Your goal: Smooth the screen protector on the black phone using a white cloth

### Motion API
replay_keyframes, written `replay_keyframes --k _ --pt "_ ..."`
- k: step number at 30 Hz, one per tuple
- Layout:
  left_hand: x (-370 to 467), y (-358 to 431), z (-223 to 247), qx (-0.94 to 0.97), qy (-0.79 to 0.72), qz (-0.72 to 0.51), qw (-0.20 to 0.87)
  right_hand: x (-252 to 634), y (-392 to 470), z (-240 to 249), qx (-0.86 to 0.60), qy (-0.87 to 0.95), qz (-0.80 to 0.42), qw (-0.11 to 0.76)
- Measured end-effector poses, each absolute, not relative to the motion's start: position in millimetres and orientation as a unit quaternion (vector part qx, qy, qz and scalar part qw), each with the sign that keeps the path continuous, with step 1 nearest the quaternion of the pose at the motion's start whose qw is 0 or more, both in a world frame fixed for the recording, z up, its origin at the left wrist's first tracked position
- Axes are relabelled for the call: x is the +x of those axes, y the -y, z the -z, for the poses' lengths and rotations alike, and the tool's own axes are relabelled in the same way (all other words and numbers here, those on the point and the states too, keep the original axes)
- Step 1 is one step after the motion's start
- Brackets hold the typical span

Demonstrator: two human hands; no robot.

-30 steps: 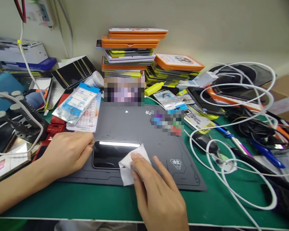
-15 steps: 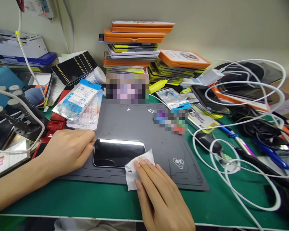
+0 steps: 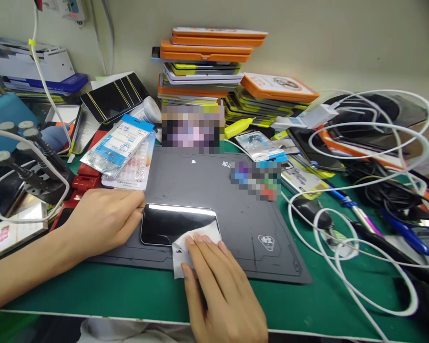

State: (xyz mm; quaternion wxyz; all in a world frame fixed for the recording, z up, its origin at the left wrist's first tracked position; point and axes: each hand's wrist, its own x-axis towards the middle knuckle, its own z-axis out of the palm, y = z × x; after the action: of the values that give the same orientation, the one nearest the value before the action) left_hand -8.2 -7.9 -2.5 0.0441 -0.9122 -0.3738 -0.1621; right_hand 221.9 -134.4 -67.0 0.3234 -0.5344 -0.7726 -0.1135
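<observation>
A black-screened phone lies flat on the dark grey mat. My right hand presses a white wipe onto the phone's lower right part, fingers stretched out over it; the wipe hangs past the phone's near edge and has a small dark spot. At the phone's left end rests my left hand, its fingers curled into a fist against the phone's edge. Whether anything is inside the left fist is hidden.
Behind the mat stand stacked orange and yellow boxes. Silver-blue packets, a red holder and a black stand with knobs are at the left. White cables, a blue pen and black cords crowd the right.
My right hand and the wipe have slid left over the phone, covering more of its lower right part. My left hand stays at the phone's left end. The view has shifted slightly.
</observation>
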Motion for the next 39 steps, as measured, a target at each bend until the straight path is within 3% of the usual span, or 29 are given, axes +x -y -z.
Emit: replay_keyframes --k 13,27,39 --pt "-11 7 4 -0.914 0.365 0.173 0.034 162 117 62 -0.505 0.774 0.052 0.379" --pt "-14 7 7 -0.913 0.376 0.151 0.038 234 121 59 -0.587 0.746 0.142 0.281" --pt "-14 8 11 -0.912 0.379 0.155 0.035 221 112 58 -0.575 0.758 0.142 0.274"
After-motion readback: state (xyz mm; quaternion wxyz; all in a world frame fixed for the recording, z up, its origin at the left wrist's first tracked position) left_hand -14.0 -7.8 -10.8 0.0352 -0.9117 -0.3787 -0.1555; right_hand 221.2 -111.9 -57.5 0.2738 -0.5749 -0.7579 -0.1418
